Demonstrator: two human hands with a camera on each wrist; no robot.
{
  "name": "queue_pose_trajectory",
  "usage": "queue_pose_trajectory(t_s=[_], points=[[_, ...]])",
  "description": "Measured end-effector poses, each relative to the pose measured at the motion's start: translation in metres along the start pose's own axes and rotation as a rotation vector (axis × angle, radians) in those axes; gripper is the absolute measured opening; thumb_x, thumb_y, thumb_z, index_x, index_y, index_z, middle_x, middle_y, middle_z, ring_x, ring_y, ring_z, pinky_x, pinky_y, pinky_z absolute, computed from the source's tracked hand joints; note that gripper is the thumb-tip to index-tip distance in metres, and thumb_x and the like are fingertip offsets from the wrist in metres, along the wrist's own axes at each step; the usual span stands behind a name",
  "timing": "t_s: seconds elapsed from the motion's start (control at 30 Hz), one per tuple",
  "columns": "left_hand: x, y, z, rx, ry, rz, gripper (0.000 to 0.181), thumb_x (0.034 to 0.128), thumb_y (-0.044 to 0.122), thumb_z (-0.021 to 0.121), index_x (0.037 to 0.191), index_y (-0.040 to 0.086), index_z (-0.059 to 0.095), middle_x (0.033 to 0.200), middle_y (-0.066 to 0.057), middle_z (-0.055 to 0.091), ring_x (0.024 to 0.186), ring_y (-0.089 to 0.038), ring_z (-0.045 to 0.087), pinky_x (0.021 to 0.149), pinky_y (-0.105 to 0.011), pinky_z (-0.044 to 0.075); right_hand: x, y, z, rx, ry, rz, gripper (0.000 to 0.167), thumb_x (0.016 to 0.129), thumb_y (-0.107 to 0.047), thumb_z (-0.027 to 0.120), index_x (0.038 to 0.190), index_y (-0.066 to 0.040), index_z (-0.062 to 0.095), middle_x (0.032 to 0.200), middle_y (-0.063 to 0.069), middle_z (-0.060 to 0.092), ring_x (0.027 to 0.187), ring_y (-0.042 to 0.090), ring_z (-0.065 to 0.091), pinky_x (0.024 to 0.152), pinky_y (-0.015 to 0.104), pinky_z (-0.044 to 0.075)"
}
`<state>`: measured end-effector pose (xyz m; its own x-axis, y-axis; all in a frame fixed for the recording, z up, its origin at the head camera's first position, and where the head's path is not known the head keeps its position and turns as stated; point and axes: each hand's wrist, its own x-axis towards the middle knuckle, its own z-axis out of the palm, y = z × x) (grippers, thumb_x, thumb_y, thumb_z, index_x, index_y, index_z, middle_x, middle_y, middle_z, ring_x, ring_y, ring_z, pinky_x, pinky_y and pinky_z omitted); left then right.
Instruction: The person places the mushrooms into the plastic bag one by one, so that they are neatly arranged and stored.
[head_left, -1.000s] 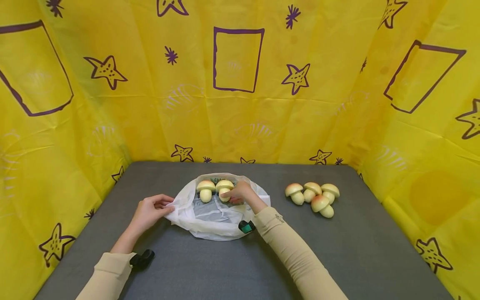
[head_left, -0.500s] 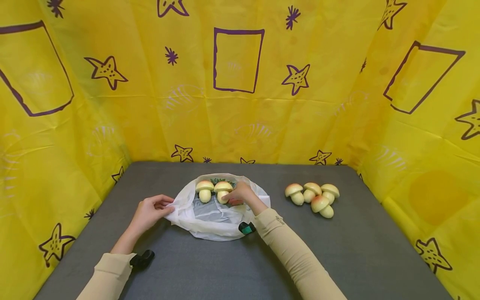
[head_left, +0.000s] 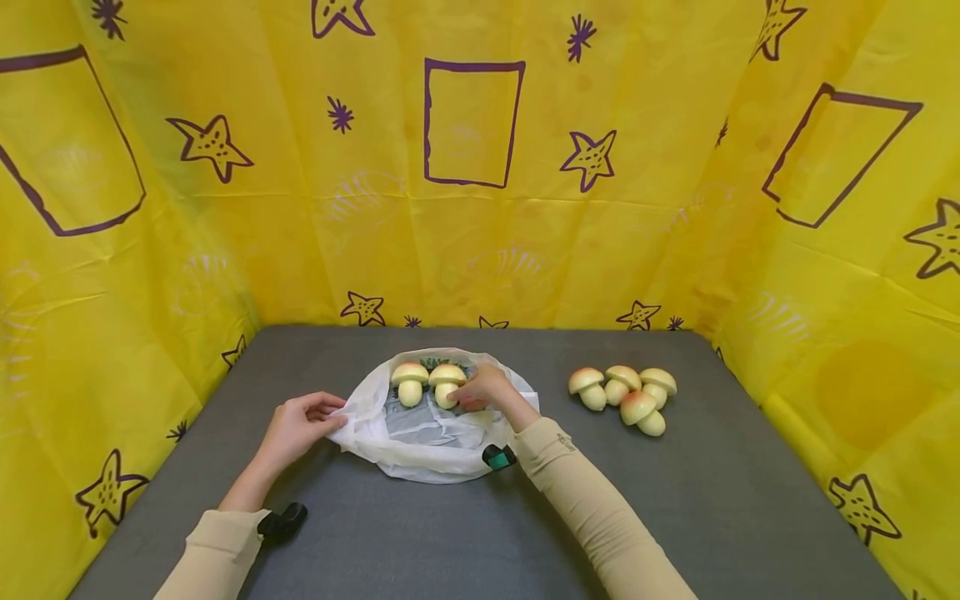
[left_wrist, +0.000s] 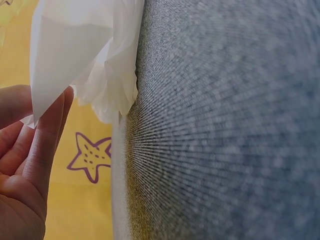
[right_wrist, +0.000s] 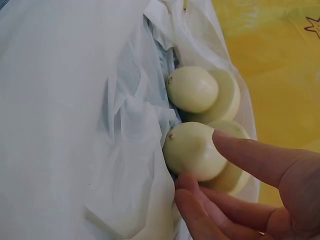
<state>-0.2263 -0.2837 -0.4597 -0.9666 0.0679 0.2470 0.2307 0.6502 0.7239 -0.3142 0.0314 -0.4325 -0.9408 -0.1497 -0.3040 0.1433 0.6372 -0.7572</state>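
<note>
A thin white bag (head_left: 431, 460) lies spread on the grey table, its mouth facing up. The left hand (head_left: 300, 427) pinches the bag's left edge between thumb and fingers; in the left wrist view, a fold of the bag (left_wrist: 72, 50) is caught by the hand (left_wrist: 30, 160). Two mushrooms with cream stems lie side by side inside. The right hand (head_left: 486, 388) reaches in from the right and grips the stem of the right mushroom (head_left: 446, 393). Up close, thumb and fingertips of this hand (right_wrist: 265, 185) touch that stem (right_wrist: 192, 150); the left mushroom (head_left: 410, 392) is untouched.
Several more mushrooms (head_left: 637, 408) sit clustered on the grey table (head_left: 420, 542), right of the bag. Yellow cloth walls (head_left: 480, 250) with purple drawings stand behind and at both sides. A black device is strapped at each wrist.
Both mushrooms in the bag have shifted very slightly left and nearer the person, the right hand staying on the right one. The left hand keeps its hold on the bag edge.
</note>
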Motion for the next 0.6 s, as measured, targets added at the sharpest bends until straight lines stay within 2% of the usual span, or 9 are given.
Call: queue_pose_trajectory(t_s=[0.17, 0.37, 0.6], points=[[-0.001, 0.001, -0.001, 0.005, 0.003, 0.003, 0.024, 0.0801, 0.022, 0.077, 0.099, 0.009, 0.070, 0.093, -0.009, 0.070, 0.075, -0.008, 0.061, 0.066, -0.019, 0.051, -0.003, 0.004, -0.002, 0.030, -0.004, -0.013, 0.023, 0.072, -0.021, 0.083, 0.077, -0.002, 0.071, 0.079, 0.013, 0.073, 0.074, 0.024, 0.072, 0.067, 0.030, 0.057], [-0.001, 0.000, -0.001, 0.014, 0.012, 0.012, 0.024, 0.0795, 0.022, 0.077, 0.098, 0.009, 0.071, 0.092, -0.008, 0.070, 0.074, -0.007, 0.061, 0.065, -0.019, 0.051, -0.011, 0.006, -0.009, 0.074, -0.021, -0.043, 0.028, 0.074, -0.019, 0.081, 0.092, 0.001, 0.073, 0.083, 0.014, 0.073, 0.081, 0.027, 0.071, 0.072, 0.033, 0.057], [-0.002, 0.001, -0.003, 0.013, 0.019, 0.017, 0.023, 0.0793, 0.022, 0.077, 0.098, 0.009, 0.071, 0.092, -0.008, 0.070, 0.073, -0.006, 0.061, 0.065, -0.019, 0.051, -0.025, 0.003, -0.021, 0.052, -0.044, -0.080, 0.033, 0.077, -0.024, 0.079, 0.100, -0.001, 0.072, 0.089, 0.014, 0.073, 0.086, 0.028, 0.071, 0.078, 0.038, 0.056]])
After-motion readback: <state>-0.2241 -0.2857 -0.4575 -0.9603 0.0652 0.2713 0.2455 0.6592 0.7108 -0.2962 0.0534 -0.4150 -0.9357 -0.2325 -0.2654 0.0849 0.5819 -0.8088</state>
